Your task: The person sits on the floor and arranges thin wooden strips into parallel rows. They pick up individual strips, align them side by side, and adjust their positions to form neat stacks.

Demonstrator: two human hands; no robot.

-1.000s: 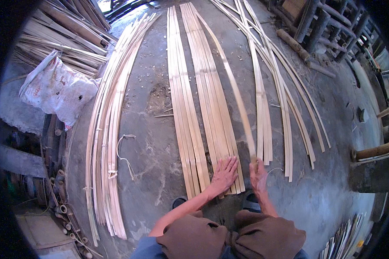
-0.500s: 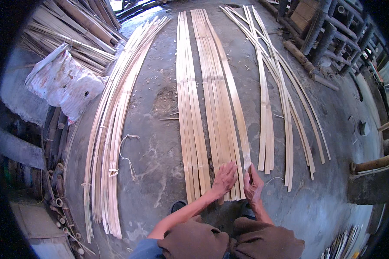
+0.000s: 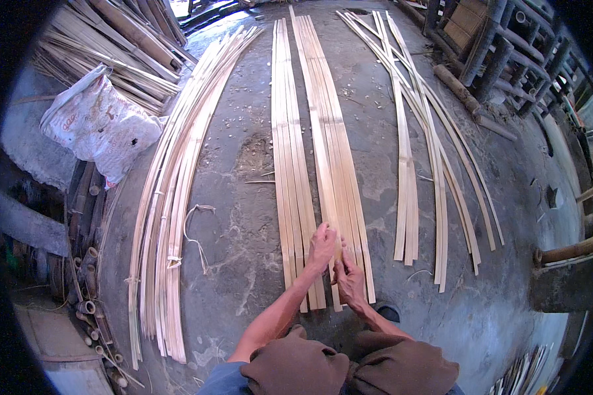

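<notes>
Long pale bamboo strips lie side by side on the floor in two flat rows ahead of me, a left row (image 3: 285,158) and a right row (image 3: 341,171). One bamboo strip (image 3: 319,155) runs along the left edge of the right row, reaching past its far end. My left hand (image 3: 322,246) is closed on this strip near its near end, fingers bent. Just nearer and to the right, my right hand (image 3: 350,280) is closed around the same strip, thumb up. The strip's near end is partly hidden by my hands.
Left of the rows lies a tied bundle of bamboo strips (image 3: 171,197); crossing loose strips (image 3: 405,164) lie to the right. A white sack (image 3: 102,125) and stacked split bamboo (image 3: 122,49) stand far left. Bamboo frames (image 3: 501,52) stand far right.
The single strip has moved from the right side of the right row to its left edge. My right hand moved left with it; my left hand went from lying flat to gripping the strip.
</notes>
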